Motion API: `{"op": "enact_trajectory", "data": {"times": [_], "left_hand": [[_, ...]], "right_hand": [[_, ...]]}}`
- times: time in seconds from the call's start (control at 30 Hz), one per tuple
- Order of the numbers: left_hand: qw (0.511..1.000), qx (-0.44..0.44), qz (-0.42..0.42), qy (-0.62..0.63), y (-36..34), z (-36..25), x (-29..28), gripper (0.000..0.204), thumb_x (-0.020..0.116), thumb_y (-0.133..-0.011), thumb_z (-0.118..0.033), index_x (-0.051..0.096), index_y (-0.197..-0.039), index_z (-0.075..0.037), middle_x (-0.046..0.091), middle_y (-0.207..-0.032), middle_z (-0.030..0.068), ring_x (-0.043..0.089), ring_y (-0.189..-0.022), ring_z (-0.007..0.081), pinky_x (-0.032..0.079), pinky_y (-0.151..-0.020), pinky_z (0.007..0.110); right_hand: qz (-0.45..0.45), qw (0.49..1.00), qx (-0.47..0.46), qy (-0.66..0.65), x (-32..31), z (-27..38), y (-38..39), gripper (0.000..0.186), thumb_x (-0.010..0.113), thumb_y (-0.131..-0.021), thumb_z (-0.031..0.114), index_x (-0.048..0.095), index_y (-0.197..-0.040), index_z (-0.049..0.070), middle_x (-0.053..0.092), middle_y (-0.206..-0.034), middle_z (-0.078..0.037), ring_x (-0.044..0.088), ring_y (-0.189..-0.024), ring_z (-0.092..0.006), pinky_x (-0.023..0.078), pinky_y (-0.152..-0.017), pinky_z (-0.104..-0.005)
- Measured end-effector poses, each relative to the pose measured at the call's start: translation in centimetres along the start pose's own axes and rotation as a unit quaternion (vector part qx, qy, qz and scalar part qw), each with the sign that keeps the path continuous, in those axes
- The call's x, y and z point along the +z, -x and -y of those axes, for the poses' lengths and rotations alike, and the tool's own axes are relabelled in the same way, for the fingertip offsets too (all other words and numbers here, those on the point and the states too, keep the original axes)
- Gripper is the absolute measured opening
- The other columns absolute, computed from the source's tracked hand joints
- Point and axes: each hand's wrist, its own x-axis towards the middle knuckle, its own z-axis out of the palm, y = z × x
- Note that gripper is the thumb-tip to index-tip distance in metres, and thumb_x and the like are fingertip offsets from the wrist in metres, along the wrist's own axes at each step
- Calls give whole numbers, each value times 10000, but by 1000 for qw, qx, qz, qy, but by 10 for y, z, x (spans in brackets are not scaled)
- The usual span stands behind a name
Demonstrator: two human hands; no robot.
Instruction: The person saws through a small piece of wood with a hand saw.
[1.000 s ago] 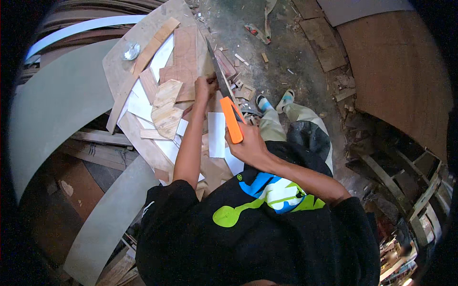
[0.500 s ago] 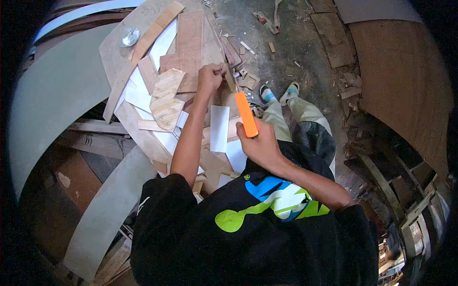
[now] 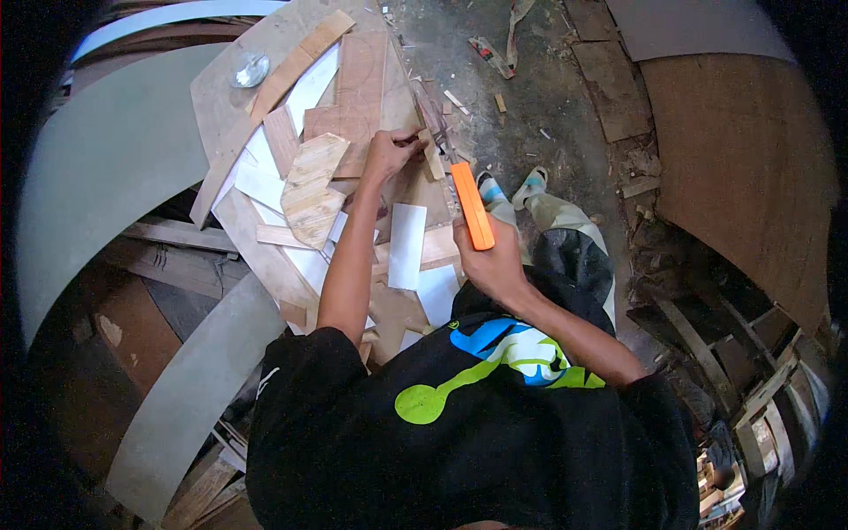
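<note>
Since the earliest frame, the orange-handled handsaw (image 3: 474,208) has shifted rightward, away from the white rectangular panel (image 3: 407,247). Nearest the body, the right hand (image 3: 496,265) has its grip wrapped round the handle, probably to keep wrist and blade in line. Handle and blade lie along the right edge of the counter (image 3: 216,93), the long axis running away from the body and leaning left; the blade looks nearly edge-on, its tip hard to pick out. Farther on, the left hand (image 3: 389,155) has its grip pinched on a small pale wood piece (image 3: 433,160) just beside the blade, apparently to steady it; its place near the edge likely leaves the blade room. That piece's long axis roughly follows the saw's. Beyond lies a reddish-brown board (image 3: 362,71).
</note>
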Motion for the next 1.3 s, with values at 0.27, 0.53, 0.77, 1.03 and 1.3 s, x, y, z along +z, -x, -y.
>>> {"op": "enact_trajectory", "data": {"times": [0.27, 0.53, 0.77, 1.03, 1.3], "left_hand": [[999, -11, 38, -34, -3, 9, -9, 319, 669, -763, -196, 621, -1025, -19, 648, -716, 67, 541, -628, 71, 431, -556, 214], [989, -20, 39, 143, 1, 7, -7, 328, 672, -763, -184, 616, -1004, 31, 612, -663, 35, 508, -569, 54, 393, -506, 195], [999, 0, 43, 34, -5, 14, -9, 369, 686, -750, -224, 616, -1005, 33, 606, -663, 20, 489, -555, 47, 385, -500, 203], [997, -27, 62, 23, -8, 16, -10, 356, 674, -760, -213, 613, -1005, 37, 626, -707, 40, 502, -593, 46, 405, -525, 207], [998, 8, 66, 2, -6, 8, -12, 334, 660, -773, -185, 606, -1006, 48, 632, -756, 27, 513, -609, 55, 427, -549, 219]], "right_hand": [[18, 999, -26, 15, 13, 6, 4, 168, 564, -785, 91, 494, -687, -26, 447, -521, -68, 406, -484, -99, 338, -444, -289], [30, 1000, -3, 3, 12, 11, 5, 171, 565, -779, 92, 495, -678, -27, 447, -506, -71, 408, -469, -109, 341, -442, -296], [19, 999, -32, 12, 15, 10, 2, 184, 571, -748, 105, 512, -652, -41, 456, -474, -163, 492, -404, -243, 389, -438, -350], [21, 1000, -13, 16, 16, 13, -3, 188, 571, -743, 114, 511, -655, -42, 489, -509, -180, 526, -451, -263, 404, -471, -359], [26, 999, 23, 26, 14, 19, -6, 205, 569, -748, 142, 509, -658, -32, 499, -523, -181, 524, -462, -273, 399, -475, -370]]}}
